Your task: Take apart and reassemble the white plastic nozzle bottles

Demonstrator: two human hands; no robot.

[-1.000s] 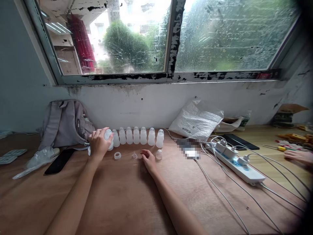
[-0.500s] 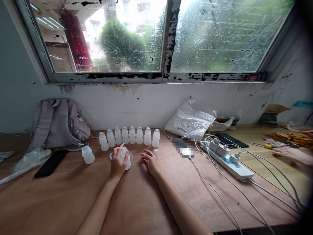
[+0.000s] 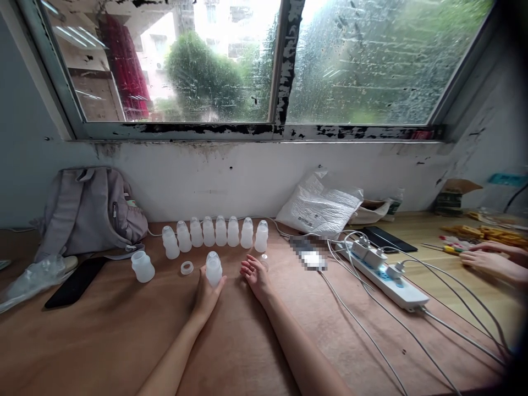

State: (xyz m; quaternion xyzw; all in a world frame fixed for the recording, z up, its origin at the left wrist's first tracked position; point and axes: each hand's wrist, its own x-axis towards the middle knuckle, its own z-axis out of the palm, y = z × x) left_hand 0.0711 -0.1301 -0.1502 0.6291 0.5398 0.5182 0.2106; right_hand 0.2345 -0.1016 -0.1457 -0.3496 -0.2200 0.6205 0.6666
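My left hand is wrapped round a frosted white baby bottle with a clear domed cap, held upright at or just above the table. Beside it to the left lies a white ring. My right hand is held apart from the bottle, fingers loosely bent and holding nothing. A small clear piece sits just behind that hand; its kind is hard to make out. Toward the wall stands a row of several capped baby bottles. An uncapped bottle stands tilted-looking at the left.
At left are a grey backpack, a black phone-like slab and a clear plastic bag. Rightward lie a silver pouch, a power strip with trailing cables, and a dark tablet. Another person's hands work at far right.
My left hand has gone from the bottle's top to a grip round its lower body. The white ring now shows uncovered. My right hand stays nearly in place.
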